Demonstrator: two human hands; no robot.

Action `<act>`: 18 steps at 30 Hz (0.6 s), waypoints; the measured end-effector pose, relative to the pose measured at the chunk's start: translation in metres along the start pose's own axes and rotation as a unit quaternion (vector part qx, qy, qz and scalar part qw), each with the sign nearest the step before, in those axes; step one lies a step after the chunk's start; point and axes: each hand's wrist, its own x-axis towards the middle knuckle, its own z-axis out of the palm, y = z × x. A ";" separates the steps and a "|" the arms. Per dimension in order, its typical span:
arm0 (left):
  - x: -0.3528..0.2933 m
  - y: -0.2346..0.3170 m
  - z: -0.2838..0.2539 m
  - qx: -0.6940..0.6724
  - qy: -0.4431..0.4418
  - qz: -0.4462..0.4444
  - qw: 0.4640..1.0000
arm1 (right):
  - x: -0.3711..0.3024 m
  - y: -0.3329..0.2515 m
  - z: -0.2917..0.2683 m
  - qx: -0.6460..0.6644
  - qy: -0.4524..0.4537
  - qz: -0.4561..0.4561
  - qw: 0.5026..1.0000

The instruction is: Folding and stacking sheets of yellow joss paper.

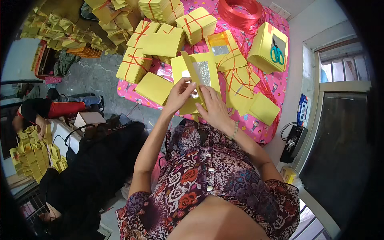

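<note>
A yellow paper sheet [212, 76] with a silver foil patch lies before me at the near side of the pink cloth-covered table, a narrow yellow fold standing up along its middle. My left hand [181, 95] is closed on the left side of this fold, thumb and fingertips pinched together. From the right, my right hand [215, 105] grips the lower part of the same fold, thumb below and fingers above. The paper between the hands is partly hidden by the fingers. Left of it lies a plain yellow paper stack [155, 89]; to the right are loose yellow sheets [239, 88].
Tied yellow paper bundles [134, 65] stand at the back left. Red plastic twine [241, 13] is coiled at the back. Turquoise-handled scissors [277, 55] rest on a yellow stack at the right. At left, a co-worker's hand [41, 125] touches folded yellow papers; a window [334, 72] is at right.
</note>
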 end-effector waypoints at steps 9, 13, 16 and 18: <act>0.007 -0.022 0.019 -0.130 0.082 0.019 0.988 | -0.002 0.010 0.006 0.026 0.020 0.012 0.999; 0.006 -0.025 0.022 -0.122 0.111 0.008 0.986 | -0.002 0.011 0.004 0.075 0.015 0.023 0.997; 0.006 -0.025 0.024 -0.128 0.118 0.016 0.985 | -0.001 0.013 0.006 0.094 0.022 0.042 0.994; 0.006 -0.025 0.024 -0.114 0.123 0.016 0.986 | -0.001 0.015 0.006 0.140 0.024 0.064 0.988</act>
